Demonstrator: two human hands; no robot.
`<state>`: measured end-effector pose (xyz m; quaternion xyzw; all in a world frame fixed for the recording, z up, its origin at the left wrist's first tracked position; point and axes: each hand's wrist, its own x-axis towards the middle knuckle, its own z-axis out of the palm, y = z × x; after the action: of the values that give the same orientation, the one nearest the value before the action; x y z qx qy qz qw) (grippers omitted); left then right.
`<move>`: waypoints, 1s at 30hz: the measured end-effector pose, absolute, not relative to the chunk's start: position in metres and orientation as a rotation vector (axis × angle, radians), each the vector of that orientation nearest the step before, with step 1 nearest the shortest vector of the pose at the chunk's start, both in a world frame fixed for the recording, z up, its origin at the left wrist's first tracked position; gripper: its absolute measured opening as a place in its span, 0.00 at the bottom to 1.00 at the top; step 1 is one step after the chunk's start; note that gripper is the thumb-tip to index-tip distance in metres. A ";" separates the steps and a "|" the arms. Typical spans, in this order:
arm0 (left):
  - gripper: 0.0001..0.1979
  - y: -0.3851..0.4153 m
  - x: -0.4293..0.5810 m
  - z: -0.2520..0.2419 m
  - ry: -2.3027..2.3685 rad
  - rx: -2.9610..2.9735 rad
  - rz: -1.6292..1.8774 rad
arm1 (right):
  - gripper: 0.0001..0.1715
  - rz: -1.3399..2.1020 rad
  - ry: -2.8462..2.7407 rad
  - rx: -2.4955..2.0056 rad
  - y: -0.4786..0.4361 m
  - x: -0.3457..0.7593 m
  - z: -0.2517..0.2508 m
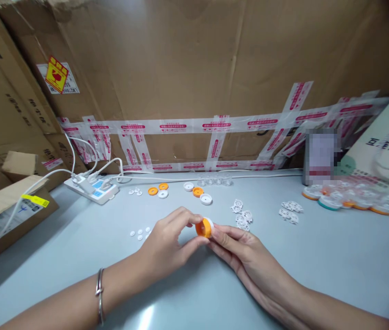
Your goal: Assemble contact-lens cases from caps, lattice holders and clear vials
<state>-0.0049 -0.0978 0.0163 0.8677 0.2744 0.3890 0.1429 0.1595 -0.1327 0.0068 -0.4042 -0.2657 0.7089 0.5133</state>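
Head view: the whole scene is taken in from above the hands.
Surroundings: a power strip (93, 189) with white cables is seen at mid left, and a cardboard box (5, 215) at the left edge. Loose orange rings (153, 191) and white caps (205, 199) are scattered above the hands. Small white discs (140, 233) lie just left of the left hand. Lacy white pieces (242, 215) are strewn right of centre. Finished reels (345, 199) are gathered at far right. The taped cardboard wall (180, 68) fills the top.
In the way: nothing is set between the hands and the table (318, 266); the ring's right side is covered by fingertips.
Ring: an orange ring (204, 228) with a white rim is held at centre frame, above the table.
Direction: the ring is stood on edge. Its orange open face is turned lower left and its white rim upper right. Its short axis is laid roughly across the frame.
Left hand (161, 250): the ring is pinched between forefinger above and thumb below.
Right hand (245, 256): the fingers are kept together, tips against the white side; a grip cannot be told.
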 end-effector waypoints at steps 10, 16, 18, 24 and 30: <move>0.07 -0.099 -0.008 0.016 0.782 2.528 1.055 | 0.13 1.765 -0.626 -0.966 -0.131 0.159 0.005; 0.08 -0.100 -0.009 0.018 0.814 2.494 0.980 | 0.11 1.792 -0.602 -0.927 -0.130 0.159 0.006; 0.08 -0.099 -0.010 0.020 0.708 2.541 0.965 | 0.10 1.802 -0.602 -0.891 -0.128 0.160 0.007; 0.10 -0.096 -0.015 0.026 0.635 2.480 0.914 | 0.09 1.851 -0.591 -0.880 -0.126 0.162 0.007; 0.11 -0.095 -0.014 0.024 0.634 2.408 0.886 | 0.13 1.859 -0.582 -0.893 -0.123 0.161 0.003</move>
<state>-0.0135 -0.0949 0.0243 0.8830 0.2324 0.3248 0.2466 0.1613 -0.1228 0.0027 -0.3657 -0.2385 0.7616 0.4789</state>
